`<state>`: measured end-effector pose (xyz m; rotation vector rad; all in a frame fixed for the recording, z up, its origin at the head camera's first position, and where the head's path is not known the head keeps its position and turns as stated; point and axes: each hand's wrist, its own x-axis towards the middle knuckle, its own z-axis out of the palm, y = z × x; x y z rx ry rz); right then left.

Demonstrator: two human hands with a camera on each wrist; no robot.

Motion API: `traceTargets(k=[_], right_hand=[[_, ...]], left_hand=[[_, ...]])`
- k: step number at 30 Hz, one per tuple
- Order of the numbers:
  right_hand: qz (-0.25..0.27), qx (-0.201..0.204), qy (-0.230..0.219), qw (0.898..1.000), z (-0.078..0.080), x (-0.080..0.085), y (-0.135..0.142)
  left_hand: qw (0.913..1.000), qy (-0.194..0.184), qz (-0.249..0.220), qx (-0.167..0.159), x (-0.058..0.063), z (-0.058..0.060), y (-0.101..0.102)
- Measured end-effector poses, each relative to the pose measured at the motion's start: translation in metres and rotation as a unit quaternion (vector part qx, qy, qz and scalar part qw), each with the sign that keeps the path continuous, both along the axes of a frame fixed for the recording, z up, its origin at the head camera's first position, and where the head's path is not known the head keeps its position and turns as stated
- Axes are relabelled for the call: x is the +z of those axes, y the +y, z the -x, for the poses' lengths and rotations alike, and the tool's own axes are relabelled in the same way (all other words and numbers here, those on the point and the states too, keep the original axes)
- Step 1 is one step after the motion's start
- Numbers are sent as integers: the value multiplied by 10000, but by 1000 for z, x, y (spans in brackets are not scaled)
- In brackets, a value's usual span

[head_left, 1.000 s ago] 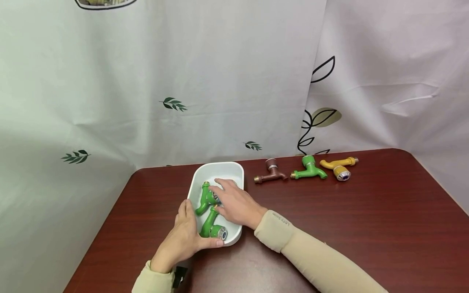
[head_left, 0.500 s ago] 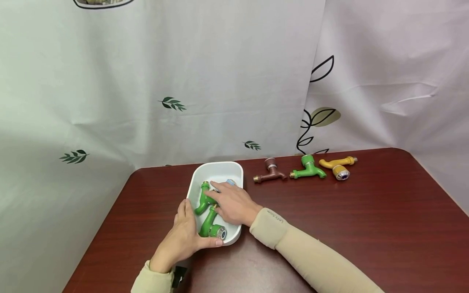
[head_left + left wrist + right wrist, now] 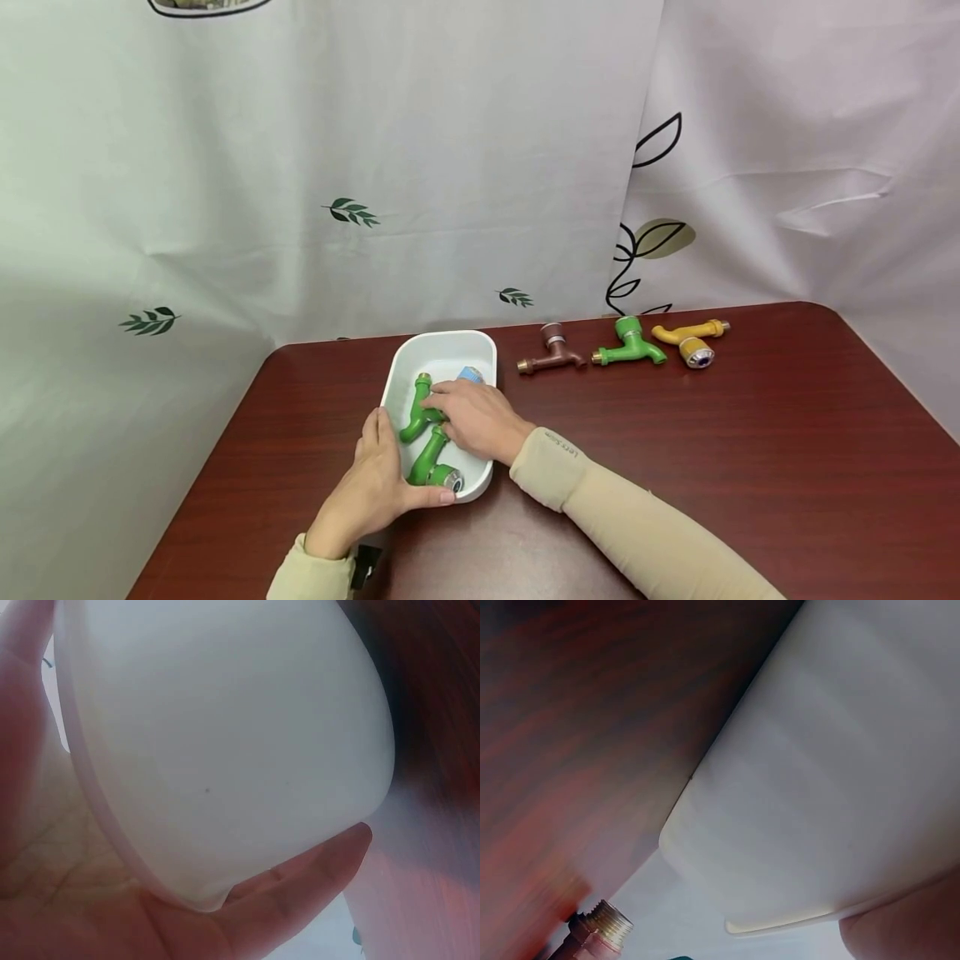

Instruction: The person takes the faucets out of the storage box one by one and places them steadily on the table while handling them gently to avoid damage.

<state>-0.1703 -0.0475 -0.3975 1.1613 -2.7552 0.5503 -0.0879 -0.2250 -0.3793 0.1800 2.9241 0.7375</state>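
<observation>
When the desk point(image 3: 765, 450) is read from left to right, as I stand beside it, the left-hand grip point(image 3: 371, 479) comes first: it holds the near left corner of a white tray point(image 3: 442, 345), fingers along the outer wall, thumb across the near end. Inside the tray, the farther green tap point(image 3: 417, 408) has its long axis roughly along the tray's length, inlet end away, spout toward the near left; the nearer green tap point(image 3: 428, 454) slants just beside it, chrome-faced knob at the near end. A blue piece point(image 3: 471, 374), partly hidden, shows beyond the knuckles of the right-hand grip point(image 3: 480, 419), which reaches in over the right rim. Note the governing relation: the farther green tap lies immediately left of these fingertips, knob side beneath them, making the right hand the nearer. Whether they pinch it cannot be told, the contact being covered. Farther right, apart from the tray, a brown tap point(image 3: 555, 358), a third green tap point(image 3: 630, 351) and a yellow tap point(image 3: 688, 337) form a row.
</observation>
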Motion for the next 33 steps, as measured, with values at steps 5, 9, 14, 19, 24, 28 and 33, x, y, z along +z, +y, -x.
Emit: traceTargets(k=[5,9,14,19,24,28,33], right_hand=[[-14,-53,-23,10000,-1,1,0],[54,-116,7,9999,-1,0,-1],[235,-164,64,9996,1,-2,-1],[301,-123,115,9994,1,-2,-1],[383,-58,128,9992,1,-2,0],[441,-18,134,9989,1,-3,0],[430,-9,166,9989,1,-4,0]], left_hand=[[10000,22,69,8,2,-1,0],[9999,37,103,9,3,-3,0],[9999,54,112,17,3,-2,0],[9999,32,110,32,3,-2,1],[9999,21,118,32,3,-1,1],[9999,28,105,24,3,-1,1],[9999,58,87,1,1,-1,1]])
